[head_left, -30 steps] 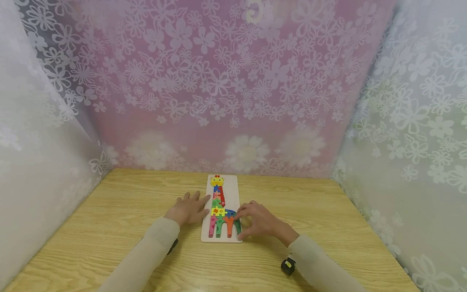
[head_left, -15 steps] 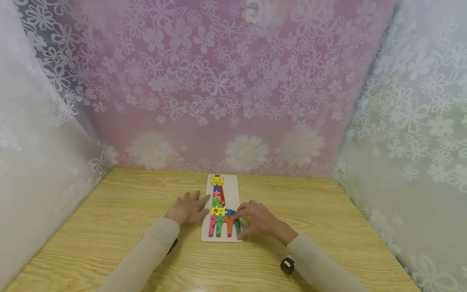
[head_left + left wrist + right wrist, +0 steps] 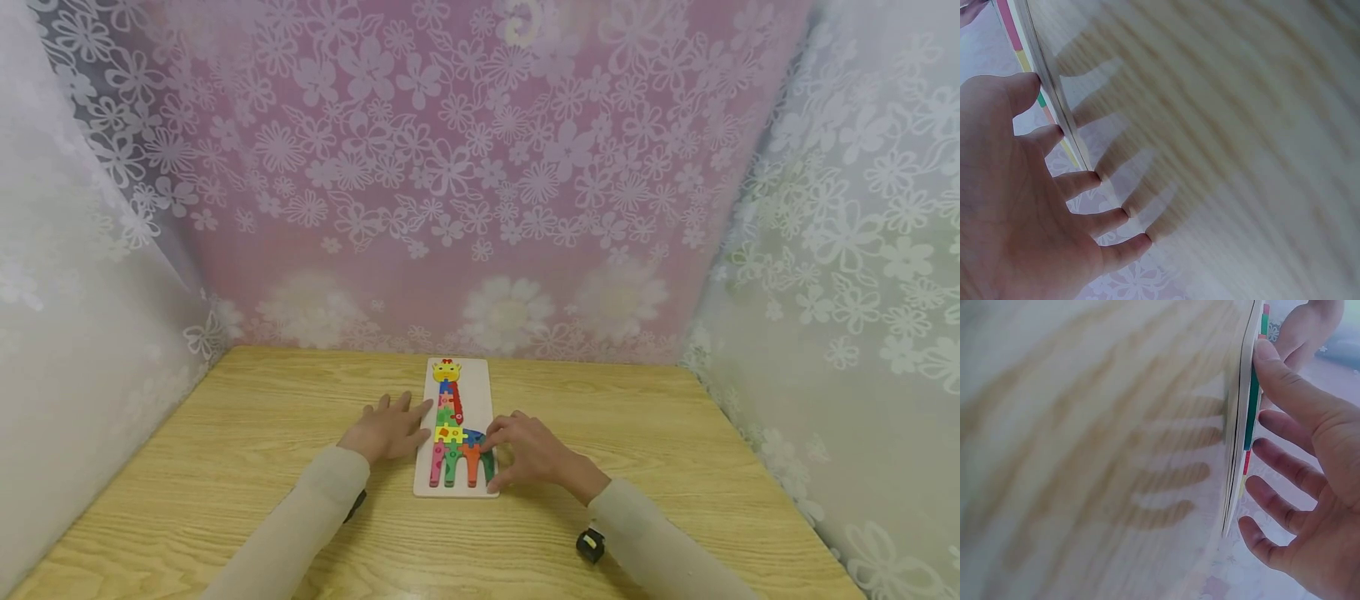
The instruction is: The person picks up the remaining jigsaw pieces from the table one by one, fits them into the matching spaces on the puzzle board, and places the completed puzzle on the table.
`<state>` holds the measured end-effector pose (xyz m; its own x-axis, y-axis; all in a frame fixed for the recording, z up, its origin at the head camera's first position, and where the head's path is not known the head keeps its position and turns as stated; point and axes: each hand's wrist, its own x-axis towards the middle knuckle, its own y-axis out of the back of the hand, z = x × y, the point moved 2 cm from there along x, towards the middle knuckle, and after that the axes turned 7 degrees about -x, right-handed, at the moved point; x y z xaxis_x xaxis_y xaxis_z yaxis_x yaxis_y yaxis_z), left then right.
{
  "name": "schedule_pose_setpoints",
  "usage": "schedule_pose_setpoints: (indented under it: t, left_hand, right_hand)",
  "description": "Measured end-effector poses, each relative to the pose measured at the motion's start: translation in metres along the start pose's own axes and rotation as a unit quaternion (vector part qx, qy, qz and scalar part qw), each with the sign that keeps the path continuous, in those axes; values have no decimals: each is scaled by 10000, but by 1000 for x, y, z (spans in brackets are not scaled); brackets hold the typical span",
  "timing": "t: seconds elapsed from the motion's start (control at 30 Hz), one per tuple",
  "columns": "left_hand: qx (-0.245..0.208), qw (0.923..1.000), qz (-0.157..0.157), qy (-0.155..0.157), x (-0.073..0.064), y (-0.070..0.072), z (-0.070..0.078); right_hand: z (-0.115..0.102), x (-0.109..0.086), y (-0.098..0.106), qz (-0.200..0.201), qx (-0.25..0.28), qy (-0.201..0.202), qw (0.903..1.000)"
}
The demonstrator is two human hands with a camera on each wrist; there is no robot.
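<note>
A giraffe jigsaw puzzle lies on a pale wooden board (image 3: 476, 392) in the middle of the table. Its yellow head piece (image 3: 446, 372) is at the far end; several coloured leg pieces, among them an orange one (image 3: 472, 467), point toward me. My left hand (image 3: 386, 429) rests with spread fingers on the table, thumb and index finger at the board's left edge. At the right edge my right hand (image 3: 532, 450) spans a dark green leg piece (image 3: 1252, 403), thumb at its near end and fingertips at its upper end, partly covering it.
Wood-grain table (image 3: 300, 383) surrounds the board. A pink flowered curtain (image 3: 480, 183) rises behind it, with pale flowered sheets (image 3: 862, 292) on both sides. Black wrist-worn devices (image 3: 590, 545) sit under the sleeves.
</note>
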<state>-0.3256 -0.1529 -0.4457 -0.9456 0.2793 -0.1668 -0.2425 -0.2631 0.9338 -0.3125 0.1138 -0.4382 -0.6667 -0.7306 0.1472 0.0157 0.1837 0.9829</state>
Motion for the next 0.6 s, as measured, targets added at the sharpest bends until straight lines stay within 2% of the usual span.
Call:
schedule_pose_setpoints:
  t: [0.6]
  left_hand:
    - [-30, 10000, -20, -61, 3, -1, -1]
  right_hand:
    - [0, -2, 1, -63, -13, -12, 10000]
